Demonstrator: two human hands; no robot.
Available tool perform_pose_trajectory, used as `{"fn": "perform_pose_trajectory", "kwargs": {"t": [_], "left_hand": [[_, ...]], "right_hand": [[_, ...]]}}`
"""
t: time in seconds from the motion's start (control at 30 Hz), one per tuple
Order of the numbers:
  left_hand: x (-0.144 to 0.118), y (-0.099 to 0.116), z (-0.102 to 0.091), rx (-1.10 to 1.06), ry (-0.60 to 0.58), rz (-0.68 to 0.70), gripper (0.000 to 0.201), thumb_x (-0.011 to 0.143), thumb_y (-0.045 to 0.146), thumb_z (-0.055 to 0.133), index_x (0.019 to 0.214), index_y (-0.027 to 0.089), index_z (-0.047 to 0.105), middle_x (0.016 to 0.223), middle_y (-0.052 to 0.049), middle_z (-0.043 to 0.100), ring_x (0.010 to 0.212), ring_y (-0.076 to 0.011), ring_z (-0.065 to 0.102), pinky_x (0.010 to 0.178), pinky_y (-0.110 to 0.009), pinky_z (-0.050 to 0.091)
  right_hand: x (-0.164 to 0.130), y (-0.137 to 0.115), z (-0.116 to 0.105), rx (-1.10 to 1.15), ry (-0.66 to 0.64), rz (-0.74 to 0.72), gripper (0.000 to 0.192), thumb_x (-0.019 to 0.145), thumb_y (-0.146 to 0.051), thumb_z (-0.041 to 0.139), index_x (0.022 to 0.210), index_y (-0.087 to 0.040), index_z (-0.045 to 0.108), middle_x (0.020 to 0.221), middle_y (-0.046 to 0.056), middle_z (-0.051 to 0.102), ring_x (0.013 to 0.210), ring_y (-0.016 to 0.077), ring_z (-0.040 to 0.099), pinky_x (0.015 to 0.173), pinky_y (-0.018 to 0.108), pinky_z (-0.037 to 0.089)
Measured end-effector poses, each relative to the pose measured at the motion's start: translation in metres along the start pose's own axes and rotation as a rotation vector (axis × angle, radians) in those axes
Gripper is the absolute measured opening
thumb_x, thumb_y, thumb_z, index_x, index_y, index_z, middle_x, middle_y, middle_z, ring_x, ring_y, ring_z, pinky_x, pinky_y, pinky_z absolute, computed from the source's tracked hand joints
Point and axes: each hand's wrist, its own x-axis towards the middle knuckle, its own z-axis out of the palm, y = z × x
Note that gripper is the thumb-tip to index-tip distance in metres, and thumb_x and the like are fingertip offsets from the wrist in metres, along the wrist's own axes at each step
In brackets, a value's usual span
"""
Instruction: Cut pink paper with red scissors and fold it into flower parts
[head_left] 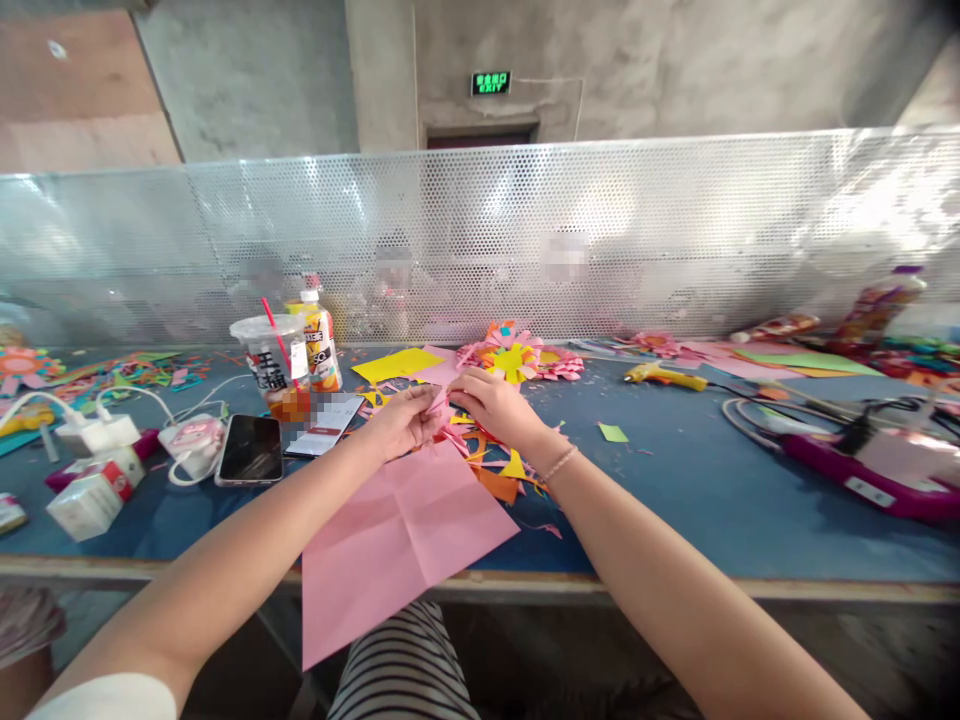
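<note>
A small pink paper piece, at 12 o'clock of the pink sheet, is being pinched by left hand and right hand. Tearing is being risked if pulled unevenly; scraps are lying at 3 o'clock.

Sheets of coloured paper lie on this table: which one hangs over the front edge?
The large creased pink sheet, just below both hands. Its lower corner overhangs the table edge, while the yellow sheet lies flat further back, beside the paper flowers.
</note>
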Motion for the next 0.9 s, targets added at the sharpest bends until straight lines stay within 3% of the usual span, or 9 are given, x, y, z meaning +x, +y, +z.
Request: {"fn": "perform_pose_trajectory", "kwargs": {"t": [0.17, 0.27, 0.37, 0.5, 0.63, 0.9], "left_hand": [[-0.002, 0.002, 0.002, 0.196, 0.191, 0.222, 0.027, 0.063, 0.024, 0.066, 0.084, 0.016, 0.053, 0.063, 0.004, 0.053, 0.042, -0.0040, 0.051, 0.040, -0.016, 0.043], [-0.005, 0.004, 0.006, 0.316, 0.244, 0.292, 0.031, 0.063, 0.029, 0.066, 0.087, 0.016, 0.051, 0.069, 0.003, 0.055, 0.040, -0.0054, 0.052, 0.040, -0.019, 0.043], [-0.007, 0.004, 0.010, 0.365, 0.271, 0.322, 0.033, 0.063, 0.032, 0.065, 0.088, 0.017, 0.049, 0.070, 0.002, 0.055, 0.042, -0.0065, 0.054, 0.041, -0.020, 0.044], [-0.007, 0.003, 0.011, 0.378, 0.263, 0.298, 0.035, 0.062, 0.033, 0.066, 0.087, 0.016, 0.049, 0.075, 0.000, 0.056, 0.047, -0.0072, 0.056, 0.044, -0.020, 0.046], [-0.006, 0.001, 0.010, 0.401, 0.219, 0.277, 0.031, 0.064, 0.033, 0.064, 0.085, 0.015, 0.052, 0.075, -0.001, 0.056, 0.047, -0.0063, 0.055, 0.045, -0.020, 0.046], [-0.005, -0.002, 0.011, 0.407, 0.126, 0.248, 0.030, 0.059, 0.026, 0.068, 0.082, 0.013, 0.055, 0.075, -0.002, 0.060, 0.056, -0.0082, 0.058, 0.056, -0.022, 0.049]], "right_hand": [[0.003, -0.001, 0.007, 0.160, 0.154, 0.182, 0.014, 0.080, -0.023, 0.043, 0.085, -0.019, 0.056, 0.079, 0.005, 0.056, 0.071, 0.0141, 0.052, 0.067, 0.029, 0.043], [0.003, -0.002, 0.012, 0.389, 0.127, 0.307, 0.016, 0.079, -0.024, 0.044, 0.090, -0.019, 0.054, 0.078, 0.003, 0.056, 0.062, 0.0113, 0.052, 0.058, 0.026, 0.044], [0.003, -0.003, 0.015, 0.562, 0.095, 0.338, 0.017, 0.077, -0.025, 0.046, 0.090, -0.018, 0.054, 0.077, 0.002, 0.055, 0.062, 0.0097, 0.051, 0.056, 0.023, 0.044], [0.003, -0.004, 0.016, 0.569, 0.093, 0.308, 0.019, 0.076, -0.025, 0.047, 0.091, -0.019, 0.057, 0.080, 0.002, 0.054, 0.060, 0.0082, 0.049, 0.054, 0.022, 0.043], [0.003, 0.000, 0.019, 0.446, 0.129, 0.239, 0.017, 0.076, -0.025, 0.048, 0.088, -0.019, 0.059, 0.086, 0.004, 0.055, 0.071, 0.0109, 0.050, 0.060, 0.023, 0.043], [0.003, 0.007, 0.024, 0.472, 0.150, 0.346, 0.011, 0.073, -0.026, 0.050, 0.078, -0.017, 0.052, 0.066, -0.001, 0.050, 0.057, 0.0092, 0.046, 0.053, 0.022, 0.039]]}}
